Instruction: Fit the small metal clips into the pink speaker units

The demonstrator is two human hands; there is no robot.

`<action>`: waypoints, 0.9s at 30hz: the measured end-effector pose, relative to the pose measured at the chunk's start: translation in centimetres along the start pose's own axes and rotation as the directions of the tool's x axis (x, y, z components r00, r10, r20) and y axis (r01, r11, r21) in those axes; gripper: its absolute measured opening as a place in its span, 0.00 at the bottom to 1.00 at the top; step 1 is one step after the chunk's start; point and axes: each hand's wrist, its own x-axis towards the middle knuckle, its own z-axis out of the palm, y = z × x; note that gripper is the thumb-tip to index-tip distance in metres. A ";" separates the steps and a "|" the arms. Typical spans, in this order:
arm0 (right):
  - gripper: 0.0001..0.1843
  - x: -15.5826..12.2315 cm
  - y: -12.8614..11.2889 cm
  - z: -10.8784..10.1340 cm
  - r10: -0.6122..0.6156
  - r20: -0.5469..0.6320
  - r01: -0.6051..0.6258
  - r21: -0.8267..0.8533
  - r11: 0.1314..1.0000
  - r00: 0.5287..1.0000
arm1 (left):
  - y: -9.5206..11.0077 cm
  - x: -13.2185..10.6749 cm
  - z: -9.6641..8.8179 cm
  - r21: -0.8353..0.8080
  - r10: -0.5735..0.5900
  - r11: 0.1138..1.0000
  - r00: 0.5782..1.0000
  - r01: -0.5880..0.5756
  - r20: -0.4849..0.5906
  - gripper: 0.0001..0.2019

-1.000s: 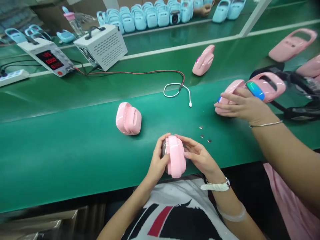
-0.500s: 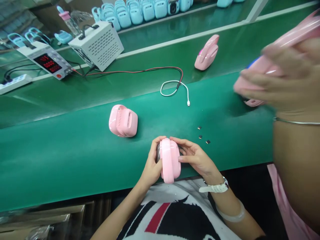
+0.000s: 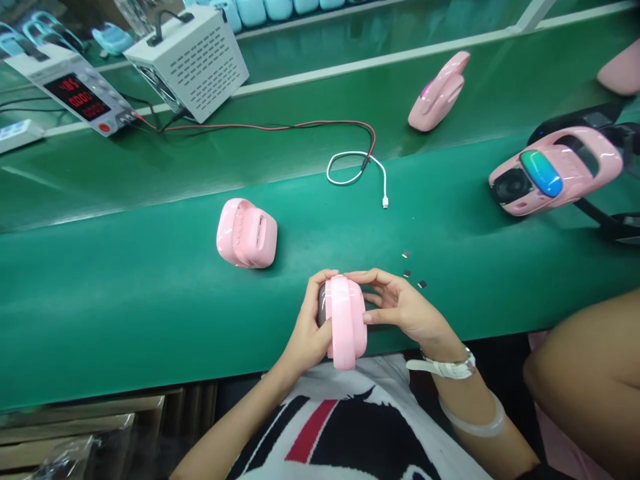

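Close to my body, at the table's near edge, a pink handheld device [image 3: 345, 323] with a loop handle is held between both hands. My left hand [image 3: 313, 323] is wrapped round its left side, where a dark panel shows. My right hand [image 3: 395, 307] grips the right side, with thumb and fingertips on the pink shell. A similar pink device [image 3: 247, 233] stands to the left on the green table. Beyond my right hand lie small black memory cards [image 3: 407, 273]. What my right fingertips press on is partly hidden.
A white USB cable [image 3: 345, 181] with red and black leads runs from a power supply [image 3: 83, 100] at the back left. Beside that is a grey vented box [image 3: 200, 67]. Pink devices [image 3: 437, 93] lie farther back. One with a lit screen [image 3: 543, 173] is at right, near a co-worker's arm [image 3: 590, 373].
The co-worker's hand has left the right side, and a pink device with a coloured screen now lies on the table there. My view has shifted slightly; both my hands keep their hold.
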 end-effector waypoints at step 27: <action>0.24 -0.5 0.9 0.4 -0.020 -0.093 0.027 0.069 0.997 0.995 | -0.6 0.2 -0.2 0.023 -0.035 0.999 0.998 0.036 -0.051 0.22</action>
